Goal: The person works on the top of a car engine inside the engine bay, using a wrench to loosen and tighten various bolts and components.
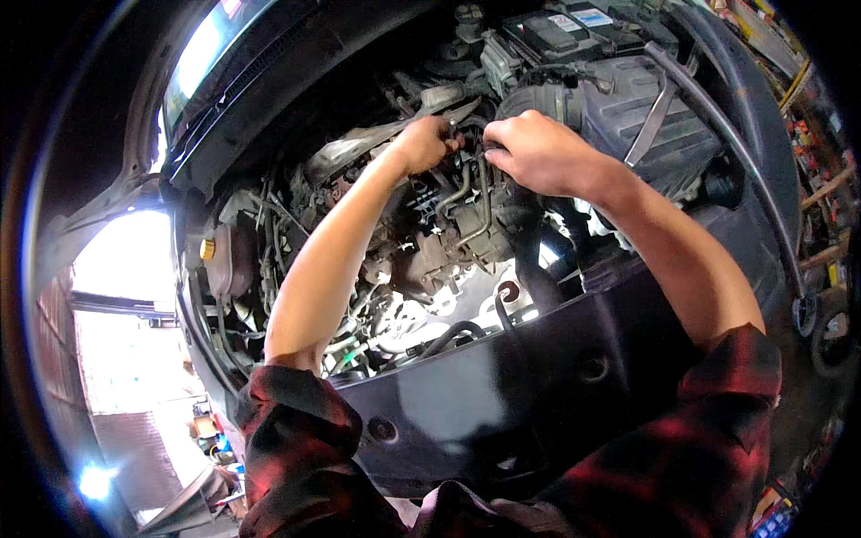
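Note:
Both arms reach forward over the front of a car into its open engine bay. Near the top middle of the engine [426,260], my left hand [426,145] is closed, its fingers curled in among dark hoses and pipes. Just right of it, my right hand [543,154] is closed as well, thumb and forefinger pinched together beside the ribbed intake duct [554,103]. What either hand grips is hidden by the fingers. Thin metal pipes [484,202] run down below the hands. A light-coloured metal shield [354,152] lies left of my left hand.
A silver wrench [652,125] rests on the black air filter box [619,94], right of my right hand. Behind is the battery [538,36]. A long grey bar [740,148] curves along the right side. A yellow-capped reservoir [233,269] stands left; a black front panel [448,403] lies under my forearms.

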A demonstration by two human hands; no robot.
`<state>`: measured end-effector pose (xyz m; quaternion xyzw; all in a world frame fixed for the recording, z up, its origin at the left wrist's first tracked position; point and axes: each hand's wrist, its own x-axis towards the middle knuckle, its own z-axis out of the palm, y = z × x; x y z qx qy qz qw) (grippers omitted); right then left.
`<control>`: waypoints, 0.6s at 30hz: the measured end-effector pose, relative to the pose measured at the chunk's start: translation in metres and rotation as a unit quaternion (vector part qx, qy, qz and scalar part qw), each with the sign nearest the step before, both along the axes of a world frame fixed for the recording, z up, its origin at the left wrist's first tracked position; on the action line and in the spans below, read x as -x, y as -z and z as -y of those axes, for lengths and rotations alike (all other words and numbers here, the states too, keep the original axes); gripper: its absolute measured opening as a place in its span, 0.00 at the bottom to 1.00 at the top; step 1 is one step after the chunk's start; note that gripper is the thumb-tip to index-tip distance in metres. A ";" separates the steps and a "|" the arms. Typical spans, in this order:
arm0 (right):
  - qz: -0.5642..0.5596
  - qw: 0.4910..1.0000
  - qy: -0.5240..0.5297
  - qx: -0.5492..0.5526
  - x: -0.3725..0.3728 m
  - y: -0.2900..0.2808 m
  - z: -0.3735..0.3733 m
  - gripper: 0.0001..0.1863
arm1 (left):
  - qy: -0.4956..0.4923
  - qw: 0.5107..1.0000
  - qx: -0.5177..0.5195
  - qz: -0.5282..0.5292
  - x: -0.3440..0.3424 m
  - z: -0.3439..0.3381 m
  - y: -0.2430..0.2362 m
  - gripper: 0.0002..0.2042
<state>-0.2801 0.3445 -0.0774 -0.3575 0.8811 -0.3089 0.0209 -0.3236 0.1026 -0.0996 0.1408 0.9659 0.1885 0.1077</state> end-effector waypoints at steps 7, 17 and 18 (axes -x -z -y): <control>-0.002 0.998 0.016 0.053 0.025 0.026 0.061 0.21 | 0.042 0.994 -0.068 -0.068 -0.017 0.006 -0.010 0.14; 0.021 0.974 -0.063 0.218 0.041 0.041 0.087 0.20 | 0.020 0.995 -0.077 -0.058 -0.032 0.031 -0.010 0.14; 0.009 0.975 -0.056 0.216 0.041 0.040 0.086 0.20 | 0.027 0.994 -0.093 -0.057 -0.032 0.030 -0.011 0.15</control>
